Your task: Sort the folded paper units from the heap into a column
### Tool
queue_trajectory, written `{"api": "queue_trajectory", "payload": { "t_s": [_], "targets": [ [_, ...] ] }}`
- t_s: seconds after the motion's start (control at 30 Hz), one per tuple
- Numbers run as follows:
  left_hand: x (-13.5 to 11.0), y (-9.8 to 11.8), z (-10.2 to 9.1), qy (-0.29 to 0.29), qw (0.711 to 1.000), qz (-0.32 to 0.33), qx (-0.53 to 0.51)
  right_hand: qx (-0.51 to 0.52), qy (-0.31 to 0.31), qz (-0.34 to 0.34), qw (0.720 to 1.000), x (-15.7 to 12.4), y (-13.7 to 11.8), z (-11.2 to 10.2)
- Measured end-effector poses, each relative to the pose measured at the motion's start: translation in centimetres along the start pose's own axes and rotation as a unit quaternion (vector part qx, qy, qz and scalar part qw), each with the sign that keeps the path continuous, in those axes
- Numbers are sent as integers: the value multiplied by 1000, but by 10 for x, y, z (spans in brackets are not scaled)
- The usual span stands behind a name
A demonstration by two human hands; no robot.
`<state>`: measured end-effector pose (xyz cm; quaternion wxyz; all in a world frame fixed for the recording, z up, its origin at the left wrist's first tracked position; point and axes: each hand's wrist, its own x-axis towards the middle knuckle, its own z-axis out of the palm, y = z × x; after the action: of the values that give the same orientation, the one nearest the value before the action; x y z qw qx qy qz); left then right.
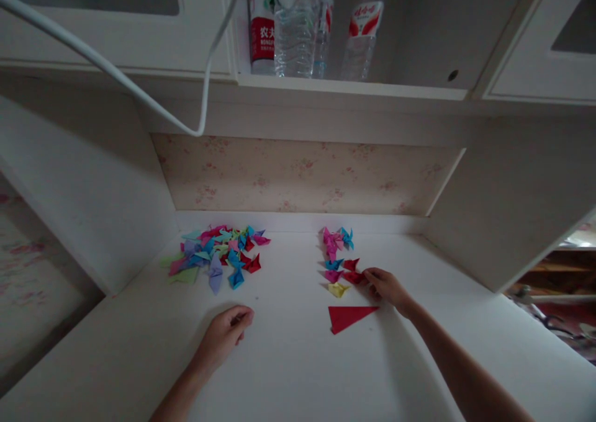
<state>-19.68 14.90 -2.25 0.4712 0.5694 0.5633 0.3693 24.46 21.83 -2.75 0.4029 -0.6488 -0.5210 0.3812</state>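
My right hand [385, 287] pinches the edge of a dark red folded paper piece [354, 277] at the right of a small group on the white desktop. Beside it in that group lie another red piece [351, 264], a blue one [334, 264], a magenta one [333, 276] and a yellow one [338, 290]. Just nearer to me rests a flat red paper triangle [349, 316]. My left hand [226, 331] is curled into a loose fist low over the desk, with nothing visible in it. A heap of multicoloured folded paper pieces [209, 248] spreads beyond it.
Behind the small group sit pink [332, 242] and blue paper pinwheels [347, 238]. Overhead, an open shelf [354, 88] holds several plastic bottles [295, 31]. A white bent rod or cable [139, 96] hangs in front of the cabinets. Side panels [503, 192] flank the desk.
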Motion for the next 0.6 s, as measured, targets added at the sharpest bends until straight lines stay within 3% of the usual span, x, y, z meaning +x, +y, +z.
{"api": "queue_trajectory", "payload": {
  "t_s": [0.5, 0.6],
  "targets": [
    [-3, 5, 1, 9, 1000, 21, 10, 16, 49, 13, 999, -8, -13, -2],
    [-4, 5, 2, 40, 999, 31, 7, 32, 78, 1, 996, -18, -22, -1]
  ]
}}
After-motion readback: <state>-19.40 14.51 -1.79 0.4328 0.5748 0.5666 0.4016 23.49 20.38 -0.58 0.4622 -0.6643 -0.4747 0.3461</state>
